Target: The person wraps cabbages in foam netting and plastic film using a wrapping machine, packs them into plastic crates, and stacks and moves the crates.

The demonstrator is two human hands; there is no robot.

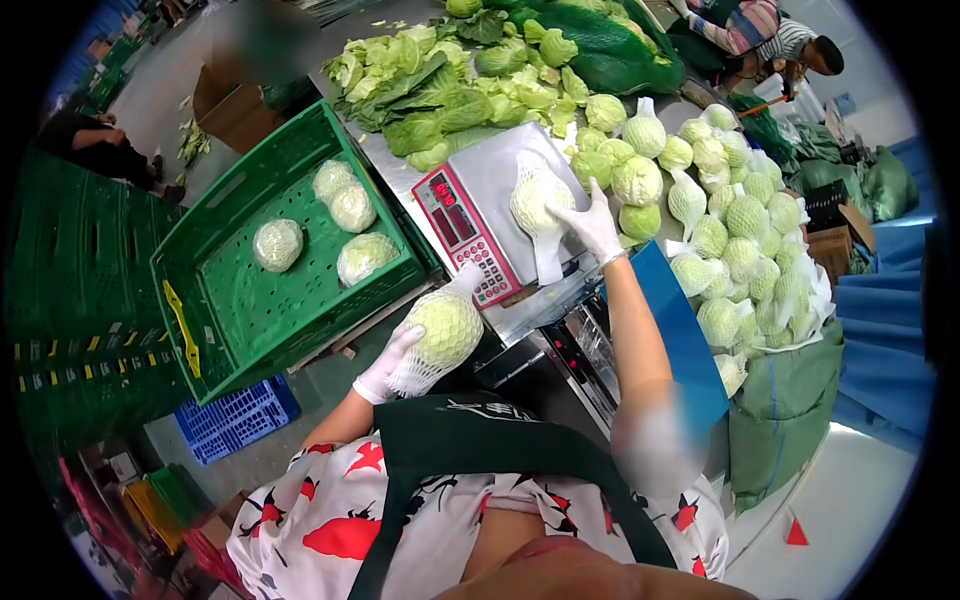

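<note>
My left hand [391, 364], in a white glove, is wrapped round a cabbage in a white foam net [444, 328], held in front of the scale. My right hand [594, 226], also gloved, has its fingers apart and touches the right side of another netted cabbage [541, 203]. That cabbage rests on the metal plate of the red-framed scale [465, 235], whose display is lit with red digits. Whether the right fingers grip the net cannot be made out.
Left of the scale stands a green crate [215, 362] with several wrapped cabbages [278, 245]. Netted cabbages [743, 250] are heaped at the right, behind a blue panel [682, 335]. Loose leaves [440, 105] lie behind the scale. Other people are in the background.
</note>
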